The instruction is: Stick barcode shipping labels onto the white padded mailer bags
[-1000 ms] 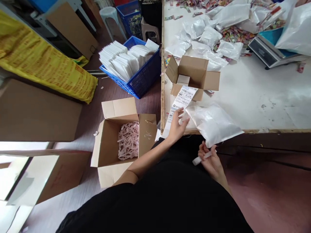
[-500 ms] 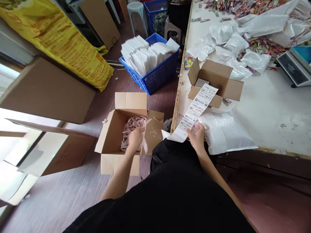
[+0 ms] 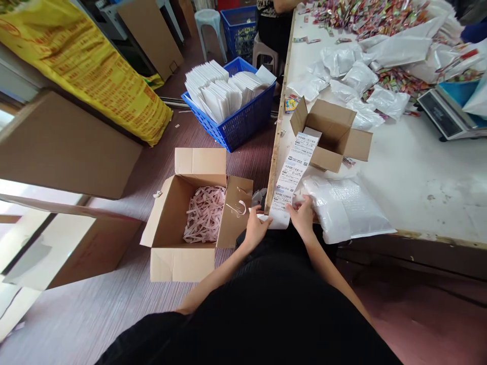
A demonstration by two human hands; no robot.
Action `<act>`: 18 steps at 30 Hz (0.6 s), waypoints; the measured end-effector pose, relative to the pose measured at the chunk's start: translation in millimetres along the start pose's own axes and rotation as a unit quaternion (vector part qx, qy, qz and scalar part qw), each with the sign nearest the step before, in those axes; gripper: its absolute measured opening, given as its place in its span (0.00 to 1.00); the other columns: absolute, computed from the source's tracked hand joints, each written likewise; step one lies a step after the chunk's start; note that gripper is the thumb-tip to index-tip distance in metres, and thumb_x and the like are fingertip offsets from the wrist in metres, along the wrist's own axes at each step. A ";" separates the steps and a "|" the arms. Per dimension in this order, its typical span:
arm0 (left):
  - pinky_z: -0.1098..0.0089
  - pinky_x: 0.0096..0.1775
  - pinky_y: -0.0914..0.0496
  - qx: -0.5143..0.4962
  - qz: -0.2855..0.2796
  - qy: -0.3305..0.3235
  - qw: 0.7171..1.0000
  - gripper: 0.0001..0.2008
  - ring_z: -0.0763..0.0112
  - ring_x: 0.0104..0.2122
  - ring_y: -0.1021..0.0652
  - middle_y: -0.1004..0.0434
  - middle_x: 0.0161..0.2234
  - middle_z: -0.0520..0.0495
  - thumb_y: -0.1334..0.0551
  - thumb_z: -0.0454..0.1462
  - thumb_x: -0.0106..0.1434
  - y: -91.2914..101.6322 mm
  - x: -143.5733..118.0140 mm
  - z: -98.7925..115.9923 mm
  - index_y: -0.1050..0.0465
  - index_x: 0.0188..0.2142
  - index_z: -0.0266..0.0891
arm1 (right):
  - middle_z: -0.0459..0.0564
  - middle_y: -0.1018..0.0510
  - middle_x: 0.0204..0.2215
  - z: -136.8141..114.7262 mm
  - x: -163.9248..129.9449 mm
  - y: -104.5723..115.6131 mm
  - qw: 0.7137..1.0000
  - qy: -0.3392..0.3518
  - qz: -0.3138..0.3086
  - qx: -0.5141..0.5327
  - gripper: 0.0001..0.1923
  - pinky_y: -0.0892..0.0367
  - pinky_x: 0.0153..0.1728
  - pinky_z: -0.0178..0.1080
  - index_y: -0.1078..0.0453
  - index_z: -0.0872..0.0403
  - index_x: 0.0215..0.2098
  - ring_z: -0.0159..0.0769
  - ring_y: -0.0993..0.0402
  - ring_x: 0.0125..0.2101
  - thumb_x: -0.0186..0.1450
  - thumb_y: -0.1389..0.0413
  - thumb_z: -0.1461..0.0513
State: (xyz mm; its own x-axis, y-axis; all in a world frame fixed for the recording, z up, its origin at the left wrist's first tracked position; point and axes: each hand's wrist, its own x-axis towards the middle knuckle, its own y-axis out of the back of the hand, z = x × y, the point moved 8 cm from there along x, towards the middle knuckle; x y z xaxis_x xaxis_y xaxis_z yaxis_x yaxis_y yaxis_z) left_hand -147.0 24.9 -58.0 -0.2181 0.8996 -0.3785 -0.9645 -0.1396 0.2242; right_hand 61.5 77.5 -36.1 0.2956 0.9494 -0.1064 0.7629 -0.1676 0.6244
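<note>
A long strip of printed shipping labels (image 3: 293, 166) runs from the small open carton (image 3: 330, 158) on the table down over the table's near edge. My left hand (image 3: 256, 229) pinches the left side of the strip's lower end. On the other side, my right hand (image 3: 303, 219) has its thumb and fingers closed at the strip's right edge. Just right of that hand lies a padded white mailer bag (image 3: 350, 208). To the left, on the floor, an open cardboard box (image 3: 162, 218) contains pale pink paper strips (image 3: 205, 214).
A blue basket (image 3: 247, 124) full of white envelopes stands on the floor ahead. Filled white bags (image 3: 359, 76), loose small packets (image 3: 365, 20) and a scale (image 3: 445, 114) sit on the table. A yellow sack (image 3: 95, 71) leans at left. A person (image 3: 276, 25) sits beyond.
My left hand has moved from over the floor box to the label strip's lower end. My right hand stays on the strip, whose upper part has swung left. The view has shifted slightly.
</note>
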 end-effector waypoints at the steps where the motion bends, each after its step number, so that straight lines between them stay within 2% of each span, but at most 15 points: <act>1: 0.69 0.34 0.31 -0.015 -0.008 0.009 1.000 0.24 0.78 0.24 0.29 0.25 0.38 0.48 0.30 0.37 0.53 0.1 -5.0 -4.5 0.34 0.49 0.38 | 0.51 0.22 0.35 -0.5 -3.0 -2.5 1.000 -0.007 -0.019 0.021 0.32 0.34 0.50 0.53 0.43 0.54 0.54 0.45 0.24 0.37 0.56 0.38 0.53; 3: 0.72 0.31 0.33 -0.057 -0.042 0.011 0.997 0.21 0.78 0.23 0.30 0.27 0.33 0.52 0.31 0.36 0.54 2.2 -15.2 -7.7 0.33 0.47 0.37 | 0.50 0.22 0.34 -7.5 -9.4 -9.3 0.991 -0.015 -0.070 0.112 0.33 0.30 0.46 0.51 0.45 0.54 0.56 0.44 0.23 0.36 0.58 0.40 0.53; 5: 0.73 0.32 0.33 -0.096 -0.084 -0.008 0.992 0.22 0.77 0.25 0.29 0.28 0.30 0.54 0.31 0.37 0.55 6.4 -25.3 -2.6 0.32 0.48 0.37 | 0.53 0.21 0.38 -22.8 -16.9 -7.9 0.974 -0.001 -0.097 0.205 0.34 0.27 0.42 0.48 0.48 0.53 0.59 0.43 0.22 0.38 0.60 0.41 0.53; 8: 0.71 0.37 0.31 -0.126 -0.158 -0.040 0.979 0.24 0.74 0.30 0.26 0.25 0.31 0.51 0.29 0.41 0.55 10.0 -36.5 15.2 0.30 0.49 0.38 | 0.57 0.22 0.48 -50.5 -31.7 15.4 0.960 0.060 -0.089 0.260 0.32 0.26 0.43 0.44 0.49 0.51 0.61 0.42 0.22 0.45 0.64 0.43 0.53; 11: 0.66 0.45 0.29 -0.203 -0.227 -0.027 0.952 0.25 0.64 0.41 0.22 0.21 0.38 0.44 0.31 0.50 0.57 3.6 -35.7 40.2 0.27 0.49 0.38 | 0.56 0.22 0.48 -70.8 -50.6 40.2 0.957 0.120 -0.103 0.242 0.28 0.25 0.44 0.45 0.44 0.49 0.61 0.43 0.22 0.47 0.66 0.43 0.54; 13: 0.61 0.47 0.28 -0.278 -0.254 0.017 0.926 0.28 0.57 0.45 0.21 0.19 0.41 0.39 0.34 0.56 0.57 -8.3 -29.6 58.9 0.25 0.47 0.37 | 0.54 0.20 0.47 -79.0 -61.5 50.5 0.960 0.163 -0.116 0.198 0.22 0.25 0.45 0.47 0.36 0.48 0.57 0.44 0.21 0.46 0.66 0.41 0.55; 16: 0.58 0.46 0.25 -0.335 -0.282 0.095 0.894 0.27 0.52 0.45 0.19 0.18 0.41 0.35 0.33 0.53 0.58 -37.5 -24.1 83.5 0.24 0.46 0.34 | 0.51 0.19 0.42 -89.9 -73.4 63.9 0.957 0.250 -0.096 0.115 0.09 0.25 0.43 0.49 0.25 0.46 0.46 0.44 0.22 0.42 0.67 0.42 0.57; 18: 0.56 0.46 0.24 -0.354 -0.291 0.123 0.880 0.24 0.51 0.44 0.18 0.17 0.41 0.34 0.32 0.48 0.59 -56.5 -22.7 94.8 0.25 0.48 0.32 | 0.50 0.19 0.36 -97.7 -80.0 79.6 0.951 0.298 -0.051 0.063 0.07 0.26 0.43 0.50 0.23 0.46 0.38 0.44 0.23 0.39 0.68 0.44 0.59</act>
State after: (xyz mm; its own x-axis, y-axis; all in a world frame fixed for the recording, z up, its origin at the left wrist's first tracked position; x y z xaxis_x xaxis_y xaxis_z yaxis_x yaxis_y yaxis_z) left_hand -73.4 51.7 23.1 0.4024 0.7988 -0.4473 -0.7560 0.0144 -0.6544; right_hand 42.5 14.2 97.7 -0.1323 0.9384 0.3193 0.8444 -0.0620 0.5321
